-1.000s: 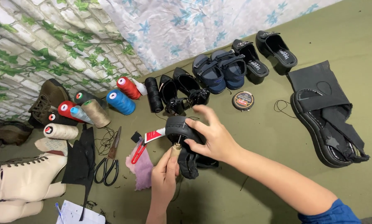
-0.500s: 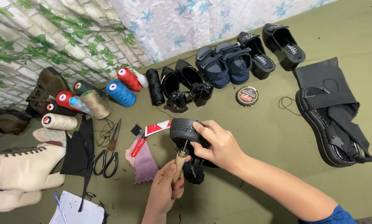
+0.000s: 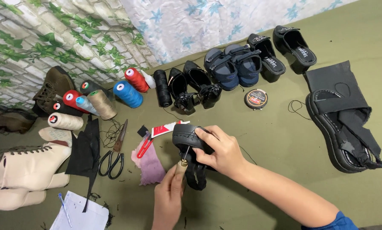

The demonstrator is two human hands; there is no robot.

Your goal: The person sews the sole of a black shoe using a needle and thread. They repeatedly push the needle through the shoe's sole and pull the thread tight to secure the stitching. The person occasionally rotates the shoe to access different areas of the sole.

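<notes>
Right hand (image 3: 218,149) clamps the black sandal (image 3: 190,147) steady, just right of the scissors (image 3: 114,150), so the left hand (image 3: 168,198), wrapped around the wooden-handled awl (image 3: 183,162), can jab upward into the sole.

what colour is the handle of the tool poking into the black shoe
Light tan, like wood. The handle shows best in the head view, held in the left hand under the shoe.

one head-worn view looks steeply down, close over the hands, facing the wall (image 3: 50,34).
</notes>
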